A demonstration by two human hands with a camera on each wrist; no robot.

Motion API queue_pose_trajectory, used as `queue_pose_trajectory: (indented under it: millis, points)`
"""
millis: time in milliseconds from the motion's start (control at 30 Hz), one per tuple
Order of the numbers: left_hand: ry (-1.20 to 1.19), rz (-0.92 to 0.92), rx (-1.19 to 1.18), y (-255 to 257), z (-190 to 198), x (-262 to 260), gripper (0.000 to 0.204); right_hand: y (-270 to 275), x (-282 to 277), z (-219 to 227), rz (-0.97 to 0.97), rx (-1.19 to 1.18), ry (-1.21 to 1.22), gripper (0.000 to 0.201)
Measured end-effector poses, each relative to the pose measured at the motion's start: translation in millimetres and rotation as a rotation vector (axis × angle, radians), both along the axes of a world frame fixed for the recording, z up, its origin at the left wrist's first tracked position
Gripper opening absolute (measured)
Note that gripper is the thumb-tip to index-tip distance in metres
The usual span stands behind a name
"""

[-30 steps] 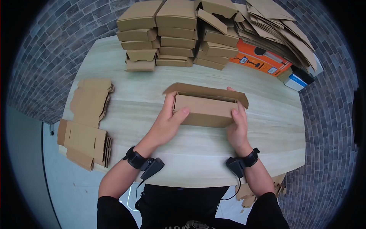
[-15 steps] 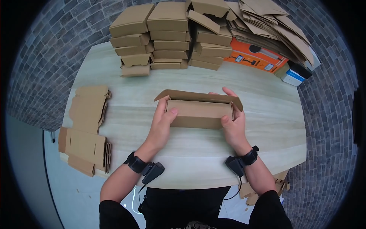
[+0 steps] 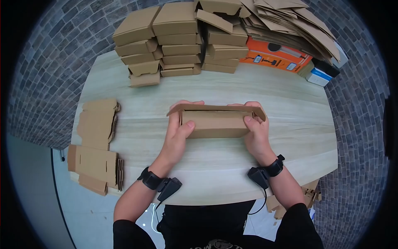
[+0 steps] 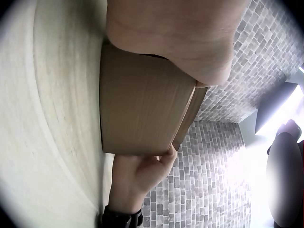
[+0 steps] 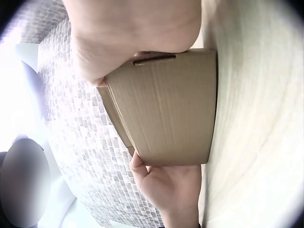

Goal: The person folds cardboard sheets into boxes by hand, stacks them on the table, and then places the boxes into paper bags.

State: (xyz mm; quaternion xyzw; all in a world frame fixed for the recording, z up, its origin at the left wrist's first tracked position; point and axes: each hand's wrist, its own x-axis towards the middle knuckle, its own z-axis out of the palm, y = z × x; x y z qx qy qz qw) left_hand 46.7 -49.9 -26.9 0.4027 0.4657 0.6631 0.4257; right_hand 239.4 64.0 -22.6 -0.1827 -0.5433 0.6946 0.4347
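No wording reads clearly; near the far right corner of the pale wood-grained surface (image 3: 199, 91), print on the orange rectangular cardboard box (image 3: 275, 53) and small blue-and-white carton (image 3: 318, 77) is too small; pale letters on the black cloth shirt (image 3: 219, 244) are cut off.

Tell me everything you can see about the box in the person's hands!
The box is long, brown and looks like cardboard. A flap stands up along its far edge, and a thin slot shows in its near side. It seems to rest on the table, with the left hand and right hand gripping its ends, thumbs on top.
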Motion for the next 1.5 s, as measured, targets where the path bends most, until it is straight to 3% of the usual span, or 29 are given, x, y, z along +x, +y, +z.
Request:
queue_pose_trajectory:
  millis: [67,167,200,233,300,467,633,733,967,1033,1233,1333,1400,1500]
  points:
    - [0.031,-0.030,0.072,1,5,3,0.060,3,3,-6,-0.038,0.064,-0.035,0.034]
    - [0.070,0.125,0.111,1,11,13,0.063,-3,0,1,-0.133,0.161,-0.125,0.040]
    - [0.204,0.116,0.112,2,6,10,0.062,-5,-2,5,-0.194,0.193,-0.179,0.044]
    - [0.339,0.107,0.114,2,3,8,0.061,-6,-3,6,-0.187,0.193,-0.176,0.044]
    - [0.296,0.060,0.126,2,2,7,0.059,-6,-4,8,-0.098,0.254,-0.196,0.053]
    - [0.264,-0.009,0.153,3,-1,5,0.057,-3,-3,7,-0.079,0.311,-0.213,0.058]
    - [0.265,-0.049,0.127,3,6,3,0.067,-3,-3,8,-0.092,0.336,-0.202,0.064]
    - [0.332,-0.032,0.070,3,10,1,0.076,-1,-2,11,-0.063,0.310,-0.226,0.068]
    - [0.408,-0.009,0.040,2,15,-2,0.072,0,1,13,-0.032,0.310,-0.247,0.074]
    - [0.513,0.074,0.058,1,21,2,0.070,2,1,12,-0.022,0.314,-0.237,0.074]
    - [0.373,0.060,-0.029,2,13,-2,0.059,13,1,3,0.052,0.139,-0.072,0.066]
    - [0.236,0.043,-0.030,4,4,-5,0.049,19,1,-6,0.028,0.181,-0.045,0.051]
    - [0.254,0.060,0.025,6,-3,-6,0.046,22,2,-11,0.109,0.082,0.120,0.036]
    - [0.262,0.076,0.095,8,-3,-5,0.043,19,4,-8,0.099,0.015,0.089,0.029]
